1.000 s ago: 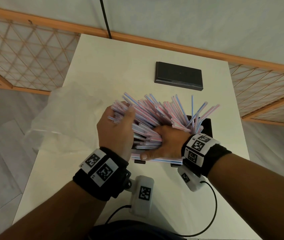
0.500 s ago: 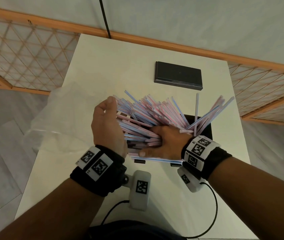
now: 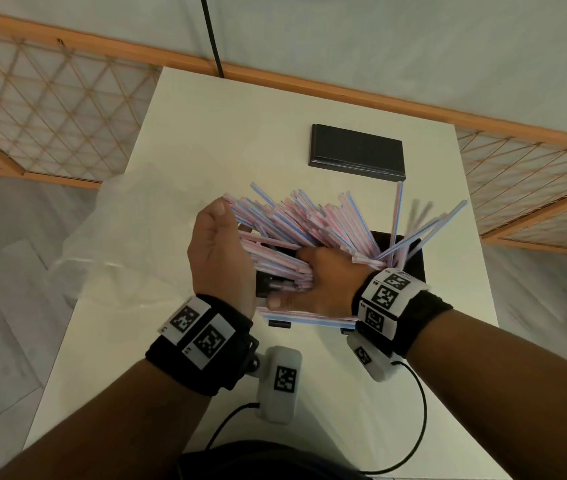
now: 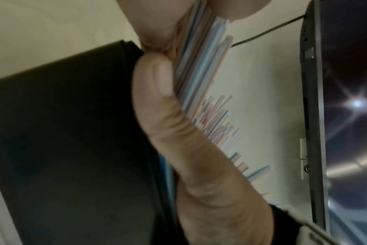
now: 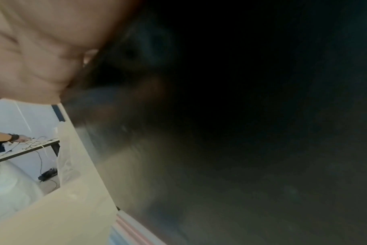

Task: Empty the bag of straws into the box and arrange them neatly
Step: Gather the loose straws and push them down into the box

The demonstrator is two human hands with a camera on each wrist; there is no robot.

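Over the black box (image 3: 413,261) on the white table (image 3: 206,133), the left hand (image 3: 219,251) cups the fanned striped straws (image 3: 309,223) with near-straight fingers, while the right hand (image 3: 316,282) clutches their lower ends, beside the empty plastic bag (image 3: 119,237).

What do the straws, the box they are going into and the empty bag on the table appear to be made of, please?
Straws: probably thin plastic, possibly paper-wrapped; matte, pale with pink and blue stripes, stiff and straight.
Box: dark and rigid with a smooth wall; perhaps plastic or coated board, hard to tell.
Bag: thin clear plastic film; it is translucent, crumpled and shows the table through it.
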